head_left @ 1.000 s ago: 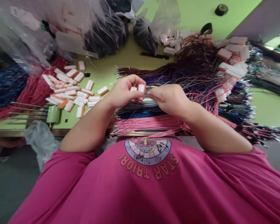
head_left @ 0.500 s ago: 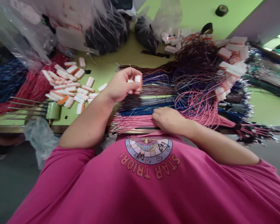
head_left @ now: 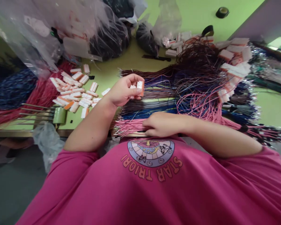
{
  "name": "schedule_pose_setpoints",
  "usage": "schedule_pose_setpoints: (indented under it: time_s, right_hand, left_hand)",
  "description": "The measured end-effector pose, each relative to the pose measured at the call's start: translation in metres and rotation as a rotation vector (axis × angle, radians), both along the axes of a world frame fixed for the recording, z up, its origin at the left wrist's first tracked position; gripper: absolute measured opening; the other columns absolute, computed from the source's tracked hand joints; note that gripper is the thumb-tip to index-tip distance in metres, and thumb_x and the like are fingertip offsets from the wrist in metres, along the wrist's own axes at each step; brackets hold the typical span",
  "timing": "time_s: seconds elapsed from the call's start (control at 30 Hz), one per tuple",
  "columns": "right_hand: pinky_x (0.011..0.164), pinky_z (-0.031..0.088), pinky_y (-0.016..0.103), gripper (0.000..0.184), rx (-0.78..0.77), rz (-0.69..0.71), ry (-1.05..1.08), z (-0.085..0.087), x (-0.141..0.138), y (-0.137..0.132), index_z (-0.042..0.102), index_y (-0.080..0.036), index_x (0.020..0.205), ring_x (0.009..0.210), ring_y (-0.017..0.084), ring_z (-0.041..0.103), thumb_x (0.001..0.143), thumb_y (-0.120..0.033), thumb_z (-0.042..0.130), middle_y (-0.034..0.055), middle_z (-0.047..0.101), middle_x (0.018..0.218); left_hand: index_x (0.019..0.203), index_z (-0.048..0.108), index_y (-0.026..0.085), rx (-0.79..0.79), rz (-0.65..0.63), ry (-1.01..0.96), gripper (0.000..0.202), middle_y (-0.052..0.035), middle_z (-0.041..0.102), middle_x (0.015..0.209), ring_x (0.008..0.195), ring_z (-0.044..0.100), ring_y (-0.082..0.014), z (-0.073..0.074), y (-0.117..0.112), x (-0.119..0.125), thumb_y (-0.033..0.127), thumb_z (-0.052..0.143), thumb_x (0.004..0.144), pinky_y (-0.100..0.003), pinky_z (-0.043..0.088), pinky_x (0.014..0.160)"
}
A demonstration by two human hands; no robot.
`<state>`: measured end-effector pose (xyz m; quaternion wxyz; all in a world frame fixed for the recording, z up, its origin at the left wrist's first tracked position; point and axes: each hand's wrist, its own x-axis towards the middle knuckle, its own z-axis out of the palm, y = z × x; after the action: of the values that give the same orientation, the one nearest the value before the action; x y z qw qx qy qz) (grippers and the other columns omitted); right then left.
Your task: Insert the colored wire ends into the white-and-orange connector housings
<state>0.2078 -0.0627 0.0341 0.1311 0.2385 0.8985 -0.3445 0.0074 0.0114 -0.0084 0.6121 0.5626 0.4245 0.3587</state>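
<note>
My left hand (head_left: 125, 90) is raised over the wire rows, fingers closed on a white and orange plastic connector (head_left: 140, 86). Part of a second white piece shows inside its curled fingers. Low at the table's front edge, my right hand (head_left: 162, 124) has its fingers bent down onto the pink wires (head_left: 128, 126), whose bare metal tips point left. Its fingertips are partly hidden. Behind it lie bundles of blue wires (head_left: 137, 115), grey wires (head_left: 150, 104) and brown wires (head_left: 152, 72).
Loose white and orange connectors (head_left: 72, 82) are heaped left, near a green block with metal rods (head_left: 59, 115). Connectors joined to wires (head_left: 236, 70) pile up right. Plastic bags (head_left: 110, 37), a black knife-like tool (head_left: 155, 58) and a tape roll (head_left: 222, 12) lie behind.
My right hand has slid left and nearer to me along the pink wires, its fingers reaching lower. My left hand still grips the connector. The whole view has shifted slightly.
</note>
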Motion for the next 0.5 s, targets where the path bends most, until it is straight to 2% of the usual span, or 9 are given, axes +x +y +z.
schedule_pose_setpoints:
  time_s: [0.07,0.17,0.27,0.33,0.4,0.5]
  right_hand:
    - [0.062,0.032,0.029,0.028,0.014,-0.031,-0.018,-0.001,-0.021,-0.001,0.077,-0.018,0.102,0.070,0.015,0.059,0.101,-0.034,0.054,0.0097,0.079,0.095]
    - [0.062,0.033,0.030,0.030,0.155,-0.055,-0.094,0.004,-0.032,-0.001,0.079,-0.017,0.110,0.078,0.019,0.067,0.100,-0.021,0.050,0.0127,0.081,0.099]
    - [0.062,0.031,0.031,0.031,0.331,-0.035,-0.211,0.019,-0.009,0.000,0.081,-0.015,0.103,0.079,0.022,0.070,0.094,-0.007,0.052,0.0145,0.080,0.091]
    - [0.061,0.030,0.031,0.028,0.382,-0.060,-0.286,0.031,0.016,0.004,0.081,-0.015,0.093,0.073,0.021,0.068,0.090,-0.004,0.055,0.0130,0.078,0.082]
    - [0.062,0.032,0.030,0.027,0.345,-0.107,-0.222,0.041,0.035,0.008,0.081,-0.018,0.089,0.069,0.018,0.065,0.091,-0.007,0.057,0.0085,0.077,0.078]
    - [0.068,0.039,0.027,0.028,0.092,-0.151,0.110,0.049,0.034,0.008,0.081,-0.023,0.104,0.072,0.014,0.064,0.096,-0.012,0.056,0.0013,0.079,0.087]
  left_hand:
    - [0.108,0.059,0.021,-0.004,-0.017,-0.002,0.048,0.0050,0.061,0.076,0.059,0.061,-0.0079,0.001,0.000,-0.001,0.024,0.086,0.069,-0.020,0.051,0.054]
    - [0.106,0.058,0.022,-0.010,-0.039,-0.034,0.056,0.0045,0.061,0.076,0.060,0.061,-0.0081,0.001,0.001,-0.002,0.032,0.091,0.062,-0.019,0.048,0.051]
    - [0.105,0.058,0.022,-0.024,-0.051,-0.068,0.060,0.0048,0.061,0.075,0.058,0.059,-0.0075,0.001,0.001,-0.002,0.033,0.094,0.058,-0.019,0.046,0.048]
    - [0.106,0.058,0.022,-0.027,-0.057,-0.075,0.058,0.0052,0.060,0.075,0.056,0.058,-0.0068,0.001,0.001,-0.001,0.030,0.092,0.059,-0.019,0.046,0.048]
    - [0.107,0.058,0.021,-0.033,-0.060,-0.073,0.054,0.0054,0.060,0.075,0.055,0.057,-0.0062,0.001,0.001,0.000,0.026,0.089,0.062,-0.020,0.047,0.049]
    - [0.108,0.058,0.021,-0.047,-0.058,-0.067,0.049,0.0052,0.059,0.075,0.055,0.057,-0.0065,0.002,-0.001,0.002,0.021,0.083,0.065,-0.020,0.047,0.051]
